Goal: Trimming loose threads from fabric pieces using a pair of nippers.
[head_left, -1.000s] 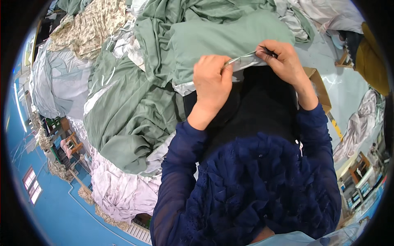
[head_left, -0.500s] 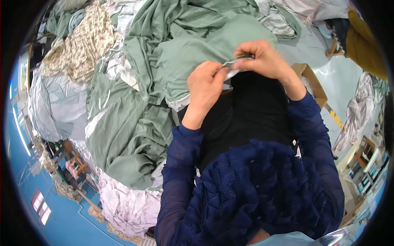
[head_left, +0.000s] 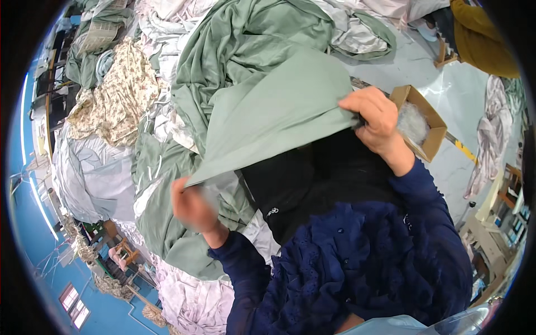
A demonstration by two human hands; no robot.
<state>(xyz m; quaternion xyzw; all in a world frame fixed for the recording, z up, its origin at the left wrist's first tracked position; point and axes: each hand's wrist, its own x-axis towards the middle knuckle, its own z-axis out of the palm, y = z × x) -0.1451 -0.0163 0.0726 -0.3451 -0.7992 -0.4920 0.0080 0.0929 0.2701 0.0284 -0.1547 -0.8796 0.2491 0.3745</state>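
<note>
A sage-green cloth [head_left: 279, 106] is stretched edge-on across my lap, its near edge slanting down to the left. My left hand [head_left: 192, 206], partly blurred, is closed on the cloth's left end. At the other end my right hand [head_left: 375, 120] pinches the edge between thumb and fingers. Something small and dark shows under the right fingers, too hidden to name. Beyond the taut part, the cloth lies in loose folds. Below it, black fabric [head_left: 335, 173] covers my lap.
More crumpled green fabric [head_left: 167, 223] lies left, near a flower-print cloth [head_left: 120, 95] and pale grey cloth [head_left: 84, 173]. A cardboard box [head_left: 432, 134] with clear plastic inside stands right. A person in a mustard garment [head_left: 486, 39] is at the far right; pale pink fabric [head_left: 195, 296] lies lower left.
My hands were close together on the cloth's edge. The left has moved down and left and the right a little right and down, pulling the edge taut between them.
</note>
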